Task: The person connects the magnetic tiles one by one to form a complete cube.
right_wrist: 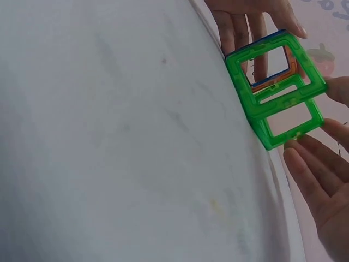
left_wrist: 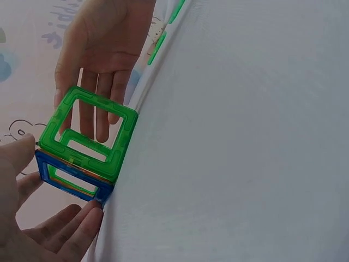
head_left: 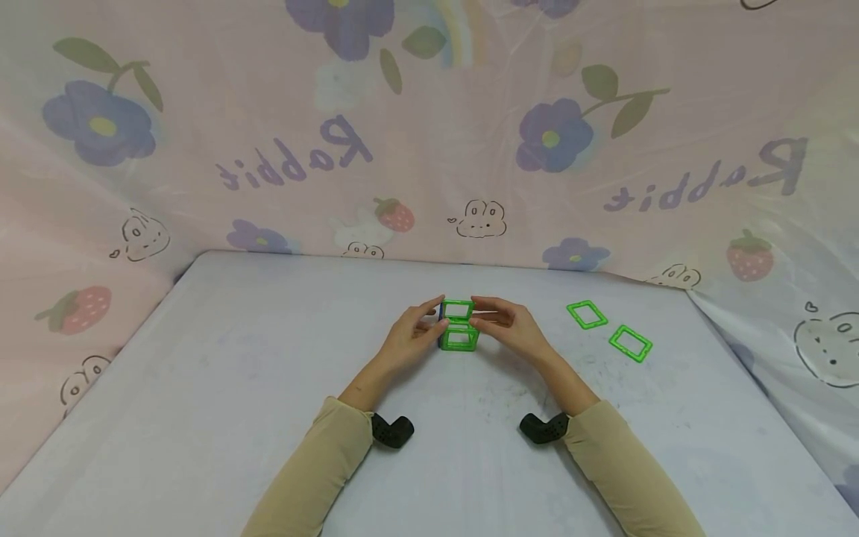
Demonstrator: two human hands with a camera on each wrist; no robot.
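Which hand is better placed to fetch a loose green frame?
Probably the right hand: both loose green frames lie to its right; the left hand is farther, beyond the joined structure.

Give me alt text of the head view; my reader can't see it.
A person's left grip and right grip hold a small boxlike green-blue structure at a white table. Two loose green frames lie to the right; behind is a flower-printed backdrop.

Around the green-and-blue box [head_left: 459, 326], the table [head_left: 463, 477] is leaving room at six o'clock; the left hand [head_left: 411, 330] is blocking nine, the right hand [head_left: 511, 327] three, with green frames [head_left: 625, 352] lying beyond.
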